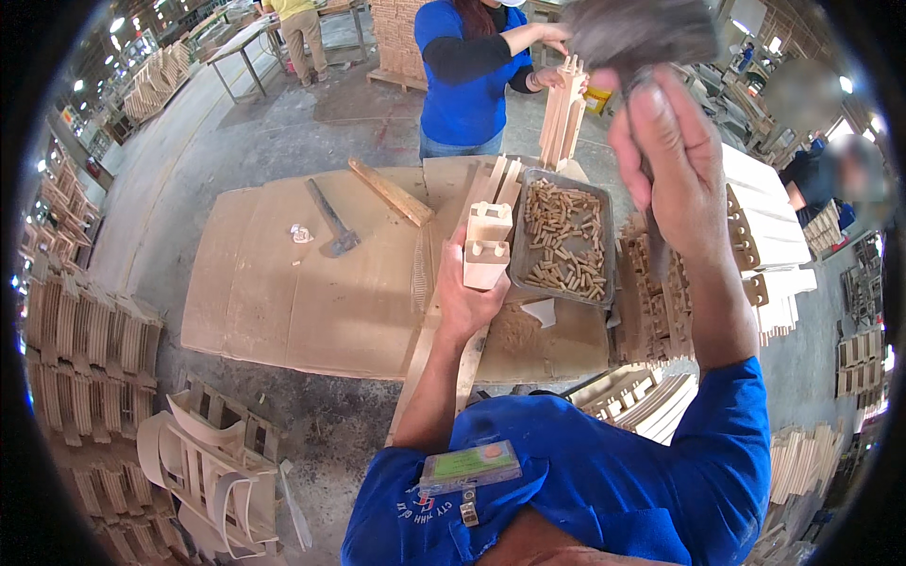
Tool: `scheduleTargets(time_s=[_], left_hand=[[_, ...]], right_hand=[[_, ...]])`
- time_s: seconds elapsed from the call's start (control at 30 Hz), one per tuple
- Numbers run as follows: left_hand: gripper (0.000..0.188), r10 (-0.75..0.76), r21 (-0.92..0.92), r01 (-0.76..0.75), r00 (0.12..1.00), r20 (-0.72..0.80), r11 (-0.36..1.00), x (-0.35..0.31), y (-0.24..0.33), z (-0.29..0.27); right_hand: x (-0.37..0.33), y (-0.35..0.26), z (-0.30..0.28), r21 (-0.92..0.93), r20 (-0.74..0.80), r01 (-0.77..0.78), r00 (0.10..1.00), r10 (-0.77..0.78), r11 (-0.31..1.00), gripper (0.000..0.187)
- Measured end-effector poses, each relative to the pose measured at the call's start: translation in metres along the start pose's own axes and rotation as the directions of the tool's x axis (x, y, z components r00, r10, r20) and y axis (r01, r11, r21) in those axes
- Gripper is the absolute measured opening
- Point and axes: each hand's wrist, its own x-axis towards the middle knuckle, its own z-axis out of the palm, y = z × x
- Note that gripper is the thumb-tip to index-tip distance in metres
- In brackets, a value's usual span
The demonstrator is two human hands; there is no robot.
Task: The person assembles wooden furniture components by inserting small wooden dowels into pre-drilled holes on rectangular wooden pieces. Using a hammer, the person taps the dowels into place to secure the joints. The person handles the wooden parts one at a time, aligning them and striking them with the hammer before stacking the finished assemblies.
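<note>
Near the middle of the cardboard-covered table (283, 302), my left hand (472, 304) has its fingers clamped around pale wooden blocks (487, 274), held upright with short dowels standing out of their ends. Taking clock directions from that hand, my right hand (681, 165) is raised at two o'clock, fingers and thumb closed on the handle of a dark mallet (642, 38), whose head is blurred and well apart from the blocks. Lower down, also toward two o'clock, a grey tray (610, 255) of loose wooden dowels (566, 231) sits just beside the blocks. At ten o'clock a hammer (332, 217) lies on the cardboard, and near it, at eleven, a rough wooden stick (389, 192). A co-worker (462, 99) in blue stands at twelve o'clock, both hands at a bundle of slender wooden parts (561, 113) toward one. Down at eight o'clock, curved wooden frames (222, 472) are piled below the table.
</note>
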Motion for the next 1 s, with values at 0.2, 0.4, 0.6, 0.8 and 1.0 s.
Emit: scheduleTargets(time_s=[0.2,0.4,0.6,0.8,1.0], left_hand=[[0.079,-0.004,0.0,0.004,1.0,0.022,1.0,-0.002,-0.006,0.001],[0.08,-0.079,-0.129,0.079,0.997,0.003,0.988,0.007,0.0,-0.006],[0.08,-0.055,-0.118,0.055,0.998,0.007,0.991,0.001,0.001,-0.004],[0.079,-0.152,-0.12,0.156,0.988,0.038,0.981,0.003,-0.011,-0.011],[0.072,-0.294,-0.006,0.302,0.933,0.205,0.953,-0.016,-0.049,-0.023]], right_hand=[[-0.012,0.089,0.017,-0.429,0.319,0.253,0.941,-0.117,0.867,0.025],[-0.013,0.043,-0.001,-0.274,0.25,0.064,0.968,0.006,0.96,0.024],[-0.028,0.05,0.022,-0.326,0.324,0.338,0.917,-0.232,0.883,0.021],[-0.055,0.087,0.011,-0.302,0.438,0.076,0.896,0.068,0.95,0.022],[-0.128,0.138,0.017,0.042,0.334,-0.51,0.818,0.469,0.859,0.032]])
